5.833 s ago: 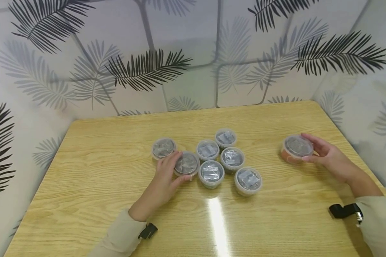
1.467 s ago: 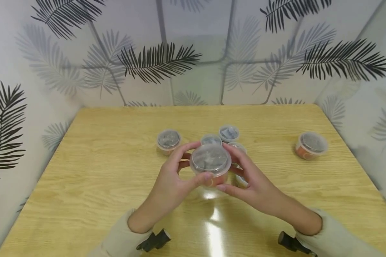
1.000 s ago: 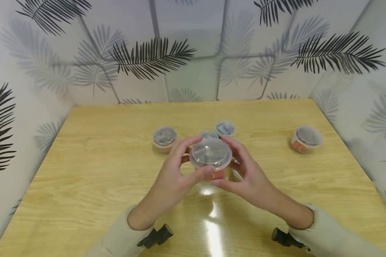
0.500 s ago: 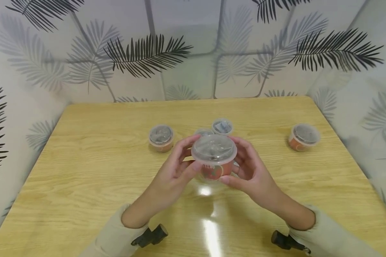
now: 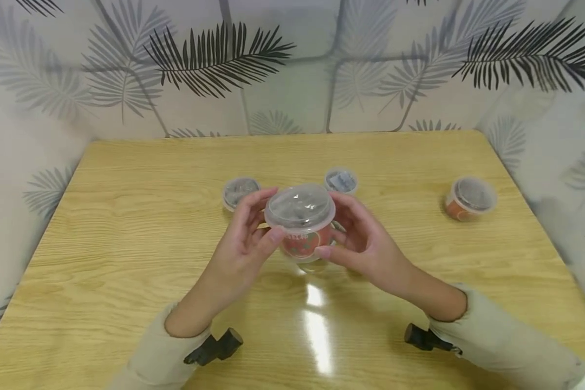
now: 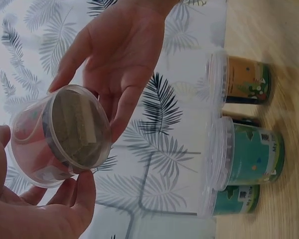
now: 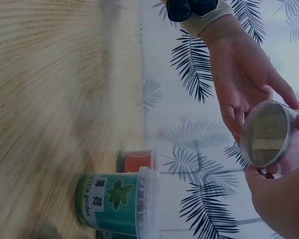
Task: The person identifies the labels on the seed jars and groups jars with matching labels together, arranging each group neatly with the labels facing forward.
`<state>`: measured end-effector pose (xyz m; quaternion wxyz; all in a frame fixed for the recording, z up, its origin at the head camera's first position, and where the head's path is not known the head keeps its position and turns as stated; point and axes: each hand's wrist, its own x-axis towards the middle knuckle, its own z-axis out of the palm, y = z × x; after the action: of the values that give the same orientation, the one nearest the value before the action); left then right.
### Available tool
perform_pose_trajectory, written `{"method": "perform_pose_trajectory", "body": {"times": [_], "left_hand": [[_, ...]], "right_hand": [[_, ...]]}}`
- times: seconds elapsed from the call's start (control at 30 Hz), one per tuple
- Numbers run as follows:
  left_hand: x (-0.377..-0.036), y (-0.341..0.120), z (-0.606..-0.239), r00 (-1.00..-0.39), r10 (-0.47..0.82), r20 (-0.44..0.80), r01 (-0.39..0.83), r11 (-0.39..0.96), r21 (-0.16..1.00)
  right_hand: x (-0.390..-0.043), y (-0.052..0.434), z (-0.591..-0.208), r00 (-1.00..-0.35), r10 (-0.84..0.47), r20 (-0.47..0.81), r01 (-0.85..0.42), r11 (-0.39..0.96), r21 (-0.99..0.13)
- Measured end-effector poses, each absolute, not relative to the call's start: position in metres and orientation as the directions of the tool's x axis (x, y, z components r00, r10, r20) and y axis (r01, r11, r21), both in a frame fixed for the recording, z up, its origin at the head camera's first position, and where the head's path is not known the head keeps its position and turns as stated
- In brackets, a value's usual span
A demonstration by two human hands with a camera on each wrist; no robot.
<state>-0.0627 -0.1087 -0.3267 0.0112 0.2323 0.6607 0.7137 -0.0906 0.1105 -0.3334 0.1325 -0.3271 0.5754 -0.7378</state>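
Both hands hold a round plastic tub (image 5: 301, 244) with a clear lid and a red printed label, raised above the table and slightly tilted. My left hand (image 5: 236, 246) grips its left side, thumb on the front. My right hand (image 5: 370, 249) grips the right side, thumb low on the label. Through the lid, the left wrist view shows a greyish packet (image 6: 79, 127) inside. Behind the hands stand teal-labelled tubs, partly hidden in the head view; one teal tub (image 6: 254, 154) and an orange-brown tub (image 6: 246, 79) show in the left wrist view.
On the wooden table (image 5: 127, 244), a lidded tub (image 5: 240, 190) stands behind my left hand and a smaller tub (image 5: 341, 180) farther back. An orange tub (image 5: 469, 199) sits apart at the right. A leaf-patterned covering (image 5: 287, 92) borders the table's back and sides.
My right hand has let go of the orange tub at the right. The tub beside the group, earlier under my left hand, is now lifted between both hands and turned, its label more visible.
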Motion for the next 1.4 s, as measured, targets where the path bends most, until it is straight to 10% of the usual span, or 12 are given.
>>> {"method": "perform_pose_trajectory", "body": {"times": [1.4], "left_hand": [[-0.0684,-0.1085,-0.3345,-0.907,0.287,0.309,0.344,0.079,0.936]], "right_hand": [[-0.0921,0.1022,-0.3400,-0.752,-0.604,0.263,-0.241,-0.119,-0.963]]}}
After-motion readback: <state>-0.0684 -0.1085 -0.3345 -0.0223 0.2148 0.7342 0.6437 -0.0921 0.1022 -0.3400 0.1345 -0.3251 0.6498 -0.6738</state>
